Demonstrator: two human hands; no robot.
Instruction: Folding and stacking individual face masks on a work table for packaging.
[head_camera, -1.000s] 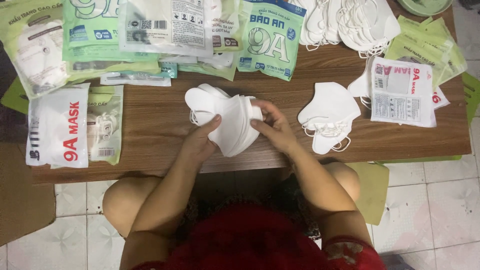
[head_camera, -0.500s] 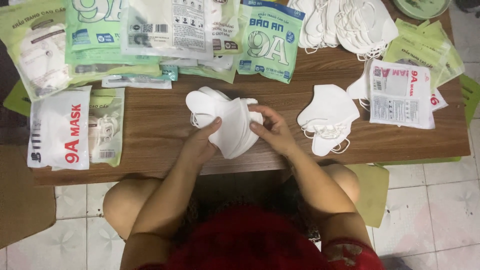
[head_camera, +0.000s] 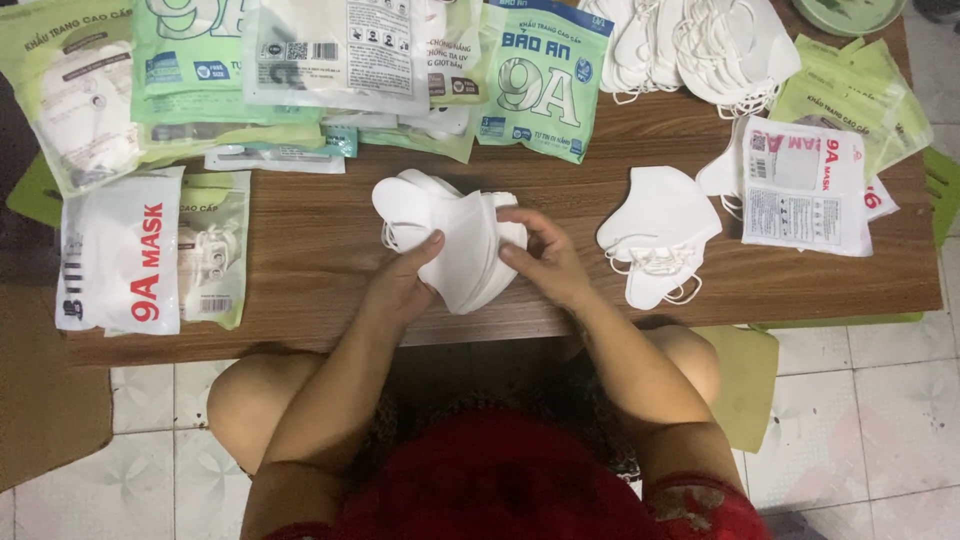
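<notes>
Both hands hold stack of white masks (head_camera: 460, 245) over table (head_camera: 330, 250) edge. Left hand (head_camera: 405, 285) grip closed on stack's left side, right hand (head_camera: 545, 260) pinching right side. Loose grip may let masks slide apart, fall to floor.

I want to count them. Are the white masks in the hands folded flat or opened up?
Folded flat: the white masks sit stacked, edges lined up, between both hands.

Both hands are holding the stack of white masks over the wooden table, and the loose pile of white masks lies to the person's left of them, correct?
Not quite. The head view shows both the left hand and the right hand holding the stack of white masks over the wooden table, but the loose pile of white masks lies to the person's right of them, not the left.
</notes>
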